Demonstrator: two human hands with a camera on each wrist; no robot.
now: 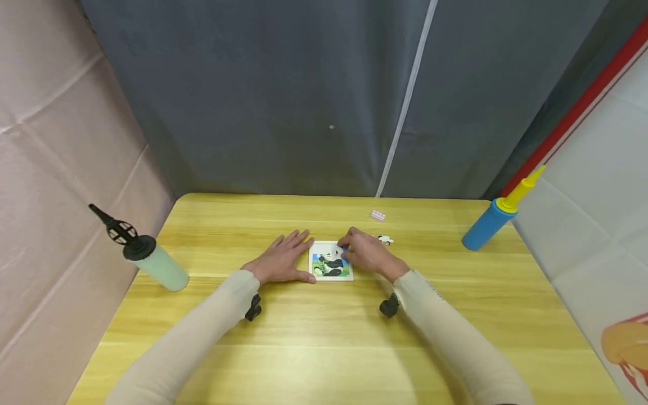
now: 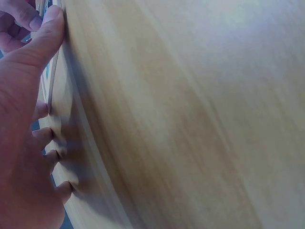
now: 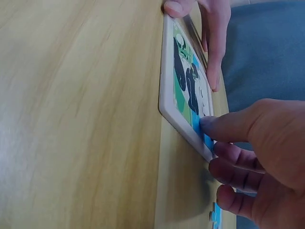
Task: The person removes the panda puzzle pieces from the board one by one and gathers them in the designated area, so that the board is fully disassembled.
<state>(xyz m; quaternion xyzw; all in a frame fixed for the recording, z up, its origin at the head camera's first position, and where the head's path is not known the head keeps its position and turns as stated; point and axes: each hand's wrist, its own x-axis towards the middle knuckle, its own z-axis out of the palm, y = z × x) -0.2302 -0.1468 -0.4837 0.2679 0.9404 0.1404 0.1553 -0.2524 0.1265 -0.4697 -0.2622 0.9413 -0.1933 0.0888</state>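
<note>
A small panda jigsaw puzzle (image 1: pixel 330 266) in a white frame lies on the wooden table, its picture mostly filled in. My left hand (image 1: pixel 283 260) lies flat with spread fingers at the frame's left side, the thumb on its lower left corner. My right hand (image 1: pixel 368 252) is bent over the upper right of the puzzle, pinching a blue puzzle piece (image 1: pixel 346 248) between thumb and fingers. In the right wrist view the right thumb (image 3: pixel 228 125) presses on the blue area, while the curled fingers reach the frame's edge.
A loose puzzle piece (image 1: pixel 386 240) lies just beyond the right hand, and a pink toy brick (image 1: pixel 378 215) farther back. At the left stands a pale green bottle (image 1: pixel 162 269) with a black top. A blue pump (image 1: pixel 488 226) with a yellow nozzle is at the right, before a grey curtain (image 1: pixel 283 101).
</note>
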